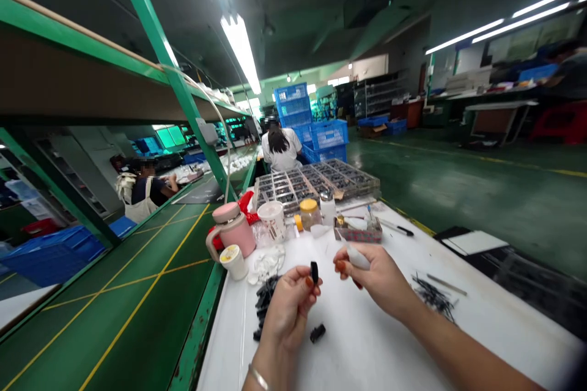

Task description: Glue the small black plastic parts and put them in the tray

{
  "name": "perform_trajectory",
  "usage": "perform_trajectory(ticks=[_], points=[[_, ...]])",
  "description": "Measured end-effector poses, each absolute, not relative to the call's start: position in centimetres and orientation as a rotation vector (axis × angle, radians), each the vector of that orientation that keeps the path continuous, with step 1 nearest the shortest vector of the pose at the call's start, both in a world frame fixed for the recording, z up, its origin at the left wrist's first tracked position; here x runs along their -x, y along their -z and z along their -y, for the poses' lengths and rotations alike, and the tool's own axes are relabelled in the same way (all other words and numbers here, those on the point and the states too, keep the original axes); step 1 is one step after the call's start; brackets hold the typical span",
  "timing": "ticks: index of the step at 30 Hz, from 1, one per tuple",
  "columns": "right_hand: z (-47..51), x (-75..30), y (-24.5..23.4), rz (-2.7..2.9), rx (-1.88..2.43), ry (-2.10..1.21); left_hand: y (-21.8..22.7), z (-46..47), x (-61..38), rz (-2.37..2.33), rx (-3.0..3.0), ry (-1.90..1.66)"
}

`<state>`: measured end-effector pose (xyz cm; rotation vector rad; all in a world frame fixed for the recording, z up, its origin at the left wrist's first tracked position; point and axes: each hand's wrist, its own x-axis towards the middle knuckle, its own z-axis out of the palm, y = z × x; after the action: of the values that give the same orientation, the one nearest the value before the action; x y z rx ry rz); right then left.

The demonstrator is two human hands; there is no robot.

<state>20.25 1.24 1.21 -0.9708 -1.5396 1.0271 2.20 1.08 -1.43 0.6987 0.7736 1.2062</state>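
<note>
While the left hand (287, 314) holds a small black plastic part (314, 272) upright, its grip closed on the piece between thumb and fingertips, the right hand (378, 275) pinches a small white piece (358, 258) in a grip of thumb and forefinger, both hands raised near each other above the white counter (367, 348). A loose black part (317, 333) lies on the counter just below the left hand, and a heap of black parts (262, 308) sits beside that hand, partly hidden by it. Farther along, a cluster of white pieces (266, 263) lies near a small white jar (233, 261) and a pink mug (233, 232), with a white cup (271, 220) and a glass jar with a yellow lid (310, 214) close by. To the right lies a tangle of thin black pins (433, 296). Stacked gray compartment trays (316, 186) stand at the counter's far end, beyond them a seated co-worker (280, 149) and blue crates (323, 142), while a green conveyor belt (137, 311) runs along the counter's left side.
</note>
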Motion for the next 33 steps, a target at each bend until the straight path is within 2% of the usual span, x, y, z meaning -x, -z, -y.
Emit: perform_trajectory(ticks=[8, 17, 33], points=[[0.3, -20.0, -1.1, 1.472, 0.953, -1.115, 1.8, -1.3, -2.1, -0.763, -0.638, -1.144], [0.9, -19.8, -1.1, 1.731, 1.047, -0.792, 2.4, -1.3, -2.6, -0.725, -0.693, -1.117], [1.1, -19.3, -0.4, 1.774, 0.987, -0.624, 2.8, -1.3, -2.5, -0.686, -0.75, -1.063]])
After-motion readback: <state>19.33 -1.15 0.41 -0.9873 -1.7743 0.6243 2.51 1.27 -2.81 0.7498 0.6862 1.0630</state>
